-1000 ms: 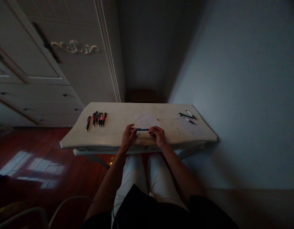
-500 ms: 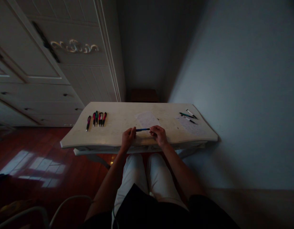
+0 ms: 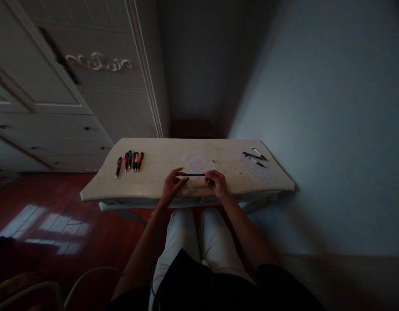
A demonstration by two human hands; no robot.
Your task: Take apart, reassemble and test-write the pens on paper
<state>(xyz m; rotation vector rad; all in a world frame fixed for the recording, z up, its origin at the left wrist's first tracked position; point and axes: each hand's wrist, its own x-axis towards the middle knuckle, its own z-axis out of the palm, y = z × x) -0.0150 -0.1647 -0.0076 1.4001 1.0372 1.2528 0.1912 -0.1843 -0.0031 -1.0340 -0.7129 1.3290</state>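
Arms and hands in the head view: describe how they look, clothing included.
The left hand and right hand are ungloved. The forearms are uncovered down to the wrists; plain dark, seemingly black sleeves end around the elbows.

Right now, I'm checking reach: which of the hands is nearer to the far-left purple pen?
Left. The left hand is right of the purple pen, at the left end of the blue pen; the right hand is farther right, gripping its other end.

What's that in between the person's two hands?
A blue pen stretches between the left hand and the right hand; the head view shows it.
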